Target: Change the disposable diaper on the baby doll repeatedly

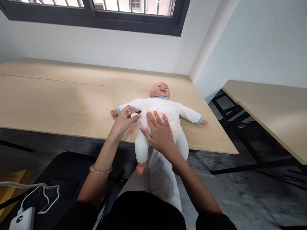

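Observation:
A baby doll (161,91) in a white suit with blue cuffs lies face up on the table, arms spread, legs over the front edge. Around its middle is a white diaper (169,118) with a coloured print on the front. My right hand (160,132) lies flat on the diaper's front, fingers stretched out. My left hand (125,120) is at the doll's side, on the left in view, fingers curled and thumb bent toward them. A thin white flap at the diaper's side shows between thumb and fingers, partly hidden.
The wooden table (72,99) runs along the wall beneath a dark-framed window (134,24). A second table (275,108) stands at the right across a gap. Lower left, a black chair (64,169) bears a white power bank (22,220) with a cable (28,184).

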A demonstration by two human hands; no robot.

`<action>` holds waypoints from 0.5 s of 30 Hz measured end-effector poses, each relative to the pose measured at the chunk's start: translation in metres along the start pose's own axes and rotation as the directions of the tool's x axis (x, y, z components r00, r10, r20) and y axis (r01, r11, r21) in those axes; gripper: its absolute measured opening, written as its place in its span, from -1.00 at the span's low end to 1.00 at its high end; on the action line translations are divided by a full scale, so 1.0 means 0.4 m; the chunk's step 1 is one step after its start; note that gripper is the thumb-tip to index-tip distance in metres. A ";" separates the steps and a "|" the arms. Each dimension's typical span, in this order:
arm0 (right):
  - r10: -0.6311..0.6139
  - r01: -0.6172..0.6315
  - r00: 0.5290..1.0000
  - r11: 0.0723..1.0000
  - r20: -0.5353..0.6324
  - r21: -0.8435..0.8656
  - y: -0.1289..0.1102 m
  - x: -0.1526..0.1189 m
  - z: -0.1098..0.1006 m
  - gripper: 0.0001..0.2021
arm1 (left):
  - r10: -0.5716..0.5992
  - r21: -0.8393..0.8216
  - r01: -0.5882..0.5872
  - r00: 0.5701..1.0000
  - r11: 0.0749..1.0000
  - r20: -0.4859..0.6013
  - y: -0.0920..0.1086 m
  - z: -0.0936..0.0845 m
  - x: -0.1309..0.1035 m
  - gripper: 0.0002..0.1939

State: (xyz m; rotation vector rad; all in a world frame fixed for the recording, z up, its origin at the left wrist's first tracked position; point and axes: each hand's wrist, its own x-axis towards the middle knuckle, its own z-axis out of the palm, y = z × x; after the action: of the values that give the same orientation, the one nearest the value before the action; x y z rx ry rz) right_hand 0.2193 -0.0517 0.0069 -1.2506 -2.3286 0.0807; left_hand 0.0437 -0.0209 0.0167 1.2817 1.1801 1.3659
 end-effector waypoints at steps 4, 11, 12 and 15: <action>0.122 -0.114 0.992 0.926 -0.002 0.359 0.025 0.005 -0.018 -0.35 | 0.100 0.003 -0.101 0.990 0.995 0.095 -0.005 0.073 0.016 -0.76; 0.324 -0.244 0.942 0.488 0.085 0.838 0.072 0.007 -0.048 -0.28 | 0.237 0.188 -0.247 0.969 0.951 0.072 0.010 0.130 0.016 -0.79; 0.325 -0.242 0.942 0.490 0.082 0.837 0.072 0.006 -0.048 -0.29 | 0.244 0.184 -0.252 0.968 0.950 0.064 0.016 0.129 0.015 -0.79; 0.285 -0.222 0.958 0.630 0.045 0.744 0.061 0.006 -0.042 -0.36 | 0.236 0.190 -0.235 0.972 0.953 0.018 0.033 0.118 0.016 -0.80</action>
State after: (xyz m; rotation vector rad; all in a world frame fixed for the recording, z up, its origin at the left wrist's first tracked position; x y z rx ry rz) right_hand 0.2442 -0.0387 0.0158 -1.0802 -1.7007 0.9718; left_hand 0.0905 -0.0136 0.0312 1.5984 1.2150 1.4525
